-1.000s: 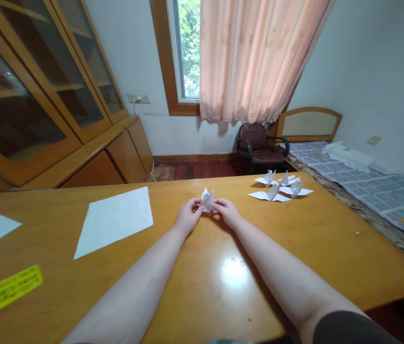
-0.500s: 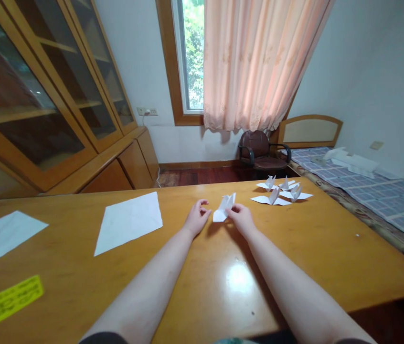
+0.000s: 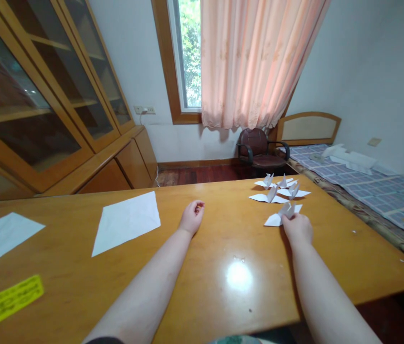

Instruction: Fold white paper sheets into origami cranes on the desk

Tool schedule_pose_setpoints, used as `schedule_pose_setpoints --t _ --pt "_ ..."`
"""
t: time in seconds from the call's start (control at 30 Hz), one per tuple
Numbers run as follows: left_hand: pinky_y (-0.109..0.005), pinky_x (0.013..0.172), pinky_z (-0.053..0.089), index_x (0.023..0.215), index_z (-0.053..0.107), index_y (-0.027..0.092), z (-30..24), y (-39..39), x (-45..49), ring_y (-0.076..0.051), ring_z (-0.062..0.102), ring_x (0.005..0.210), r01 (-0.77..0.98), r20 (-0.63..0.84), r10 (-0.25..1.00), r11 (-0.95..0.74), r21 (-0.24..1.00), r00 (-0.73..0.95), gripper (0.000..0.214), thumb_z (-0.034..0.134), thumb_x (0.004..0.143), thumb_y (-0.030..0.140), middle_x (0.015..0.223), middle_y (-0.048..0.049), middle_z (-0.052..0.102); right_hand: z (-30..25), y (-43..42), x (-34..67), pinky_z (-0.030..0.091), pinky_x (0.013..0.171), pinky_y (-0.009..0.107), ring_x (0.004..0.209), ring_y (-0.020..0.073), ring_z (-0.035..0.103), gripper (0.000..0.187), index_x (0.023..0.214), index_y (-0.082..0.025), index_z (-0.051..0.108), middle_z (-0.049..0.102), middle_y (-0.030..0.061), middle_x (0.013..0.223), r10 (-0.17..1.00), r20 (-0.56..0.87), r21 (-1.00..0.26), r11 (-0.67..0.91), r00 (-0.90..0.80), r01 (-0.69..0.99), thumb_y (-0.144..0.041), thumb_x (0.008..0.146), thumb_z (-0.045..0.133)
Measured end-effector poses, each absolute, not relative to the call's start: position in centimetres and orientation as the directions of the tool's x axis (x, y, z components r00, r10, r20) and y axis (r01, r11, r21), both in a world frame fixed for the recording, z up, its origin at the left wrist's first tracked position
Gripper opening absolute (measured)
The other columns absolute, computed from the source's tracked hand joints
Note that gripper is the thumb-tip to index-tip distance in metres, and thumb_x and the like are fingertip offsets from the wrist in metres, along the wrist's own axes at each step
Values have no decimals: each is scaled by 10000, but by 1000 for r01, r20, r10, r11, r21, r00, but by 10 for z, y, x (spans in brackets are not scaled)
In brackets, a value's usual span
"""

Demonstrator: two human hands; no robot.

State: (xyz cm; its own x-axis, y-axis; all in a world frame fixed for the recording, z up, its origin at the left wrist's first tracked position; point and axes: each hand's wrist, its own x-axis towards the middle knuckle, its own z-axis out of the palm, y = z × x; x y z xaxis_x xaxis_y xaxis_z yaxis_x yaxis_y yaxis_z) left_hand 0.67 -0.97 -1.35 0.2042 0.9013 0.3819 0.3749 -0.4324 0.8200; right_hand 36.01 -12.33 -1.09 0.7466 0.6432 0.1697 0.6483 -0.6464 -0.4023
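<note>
My right hand [image 3: 298, 228] pinches a folded white paper crane [image 3: 281, 214] and holds it down on the wooden table [image 3: 223, 267], just in front of a small group of finished paper cranes [image 3: 277, 188]. My left hand [image 3: 192, 216] rests on the table near the middle. Its fingers are curled loosely and hold nothing. A flat white sheet of paper [image 3: 126, 222] lies to the left of my left hand.
Another white sheet [image 3: 1, 239] and a yellow strip [image 3: 5, 303] lie at the table's left. Glass-door wooden cabinets [image 3: 44, 110] line the left wall. A dark armchair [image 3: 261, 150], a curtained window and a bed [image 3: 366, 186] stand beyond the table.
My left hand let go of the crane and stayed near the middle. My right hand carried the crane to the right and set it down beside the group of cranes.
</note>
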Motion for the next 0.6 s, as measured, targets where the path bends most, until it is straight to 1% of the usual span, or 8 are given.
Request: schedule_pose_setpoints --t 0.03,0.1,0.17,0.27,0.4,0.5,0.6 --pt "-259 649 436 893 563 163 -11 -12 4 -125 510 655 425 409 892 -451 785 191 157 471 783 226 805 -32 594 -11 -123 359 416 656 370 813 296 579 401 836 -102 687 621 201 882 634 202 -358 -661 746 659 -438 682 529" --pt "-267 670 430 881 573 170 -7 -16 0 -132 511 669 501 472 862 -496 709 185 151 461 789 215 812 -36 591 -11 -124 357 417 701 397 886 320 561 446 912 -99 683 591 218 990 611 267 -306 -679 745 667 -454 690 528" --pt "-266 680 427 869 579 179 -4 -18 -3 -138 518 681 550 499 843 -519 654 202 148 455 790 200 795 -34 583 -9 -124 354 412 718 417 912 334 545 439 913 -116 692 577 210 1033 599 310 -288 -681 738 673 -462 704 520" --pt "-266 683 427 873 582 185 -2 -19 -3 -140 519 684 573 490 843 -520 633 222 157 454 782 182 796 -33 585 -8 -121 347 406 718 429 906 338 533 402 860 -133 706 581 187 1007 608 350 -259 -668 713 698 -457 721 513" --pt "-269 693 432 882 583 183 -2 -19 -2 -142 526 693 568 494 843 -518 639 212 165 450 786 184 821 -38 594 -7 -114 341 399 714 418 890 316 531 375 868 -139 692 576 172 982 648 347 -237 -638 678 732 -443 726 525" --pt "-263 699 434 886 580 179 3 -17 -10 -143 531 696 598 538 828 -514 615 158 167 440 797 201 819 -41 591 -8 -113 342 394 710 413 872 305 534 428 870 -133 666 564 174 981 632 331 -306 -630 701 713 -508 721 525" --pt "-271 738 437 927 577 169 15 -7 -32 -153 542 731 684 568 823 -413 601 -3 199 429 806 226 843 -52 585 -10 -118 348 389 712 402 841 294 532 469 832 -125 630 564 167 901 572 355 -446 -591 739 672 -559 744 476"
